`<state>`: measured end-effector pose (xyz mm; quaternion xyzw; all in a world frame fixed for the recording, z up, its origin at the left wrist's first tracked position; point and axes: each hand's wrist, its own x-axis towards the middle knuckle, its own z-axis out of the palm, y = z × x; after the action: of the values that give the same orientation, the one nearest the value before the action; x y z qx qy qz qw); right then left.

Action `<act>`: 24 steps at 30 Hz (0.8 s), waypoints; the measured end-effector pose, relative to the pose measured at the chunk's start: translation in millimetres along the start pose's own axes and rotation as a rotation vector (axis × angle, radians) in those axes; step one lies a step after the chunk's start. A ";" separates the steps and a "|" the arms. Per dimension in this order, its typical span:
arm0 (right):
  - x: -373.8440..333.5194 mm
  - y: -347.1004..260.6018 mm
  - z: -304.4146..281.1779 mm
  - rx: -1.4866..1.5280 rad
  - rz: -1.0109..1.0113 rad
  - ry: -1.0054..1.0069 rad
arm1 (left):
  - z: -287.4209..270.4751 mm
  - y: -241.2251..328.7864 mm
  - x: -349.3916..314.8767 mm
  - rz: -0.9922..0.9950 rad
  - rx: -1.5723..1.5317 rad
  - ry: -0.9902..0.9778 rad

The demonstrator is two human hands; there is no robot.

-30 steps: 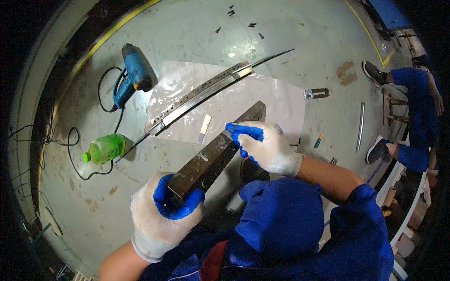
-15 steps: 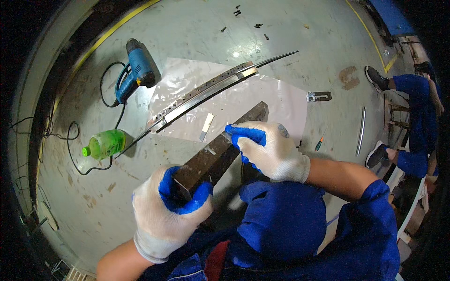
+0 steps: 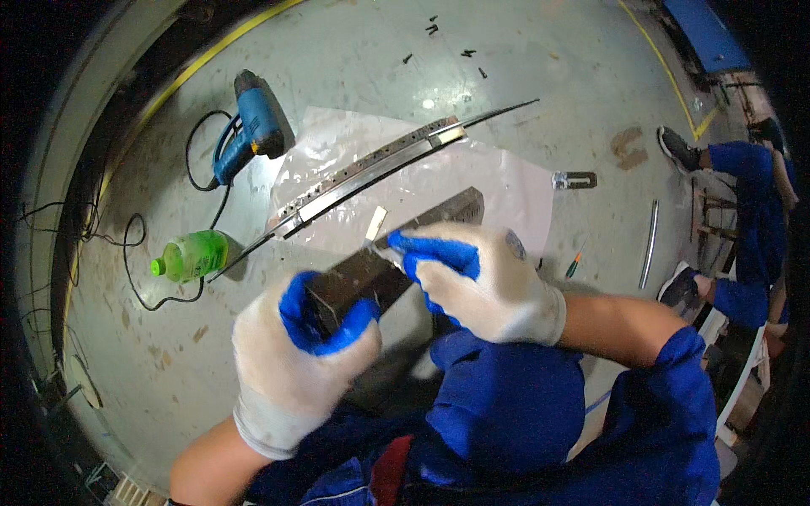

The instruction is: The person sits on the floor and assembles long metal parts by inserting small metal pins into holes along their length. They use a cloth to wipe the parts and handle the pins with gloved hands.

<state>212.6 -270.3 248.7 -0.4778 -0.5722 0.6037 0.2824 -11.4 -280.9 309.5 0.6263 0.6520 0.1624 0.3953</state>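
Note:
My left hand (image 3: 299, 346), in a white glove with blue-coated fingers, is wrapped round the near left end of a dark brown metal bar (image 3: 350, 282). The bar slants up to the right, its far end (image 3: 466, 205) over a clear plastic sheet (image 3: 506, 185). My right hand (image 3: 477, 274), gloved alike, is closed in a pinch at the bar's top face, around mid-length. A small pale, shiny bit shows at its fingertips, too blurred to name. Just beyond those fingers, a utility-type blade with a cream handle (image 3: 376, 223) lies on the sheet, partly hidden.
A long thin metal strip with a drilled bar (image 3: 363, 177) lies across the sheet. Left are a blue heat gun (image 3: 253, 126) with its cord and a green bottle (image 3: 196, 255). Several black screws (image 3: 468, 53), a slotted plate (image 3: 575, 180) and a screwdriver (image 3: 575, 263) lie around. Another person's shoe (image 3: 679, 150) is right.
My right hand has slid left and slightly down along the bar, toward my left hand. My left hand keeps its hold and has shifted slightly left with the bar's near end.

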 end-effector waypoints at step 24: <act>-2.4 -18.9 -2.3 0.206 0.373 -0.054 | 1.4 -0.2 -5.0 0.074 0.090 0.050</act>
<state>211.7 -268.0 267.7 -0.5278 -0.4164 0.7135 0.1974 -11.0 -286.0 310.1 0.6629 0.6447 0.1630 0.3439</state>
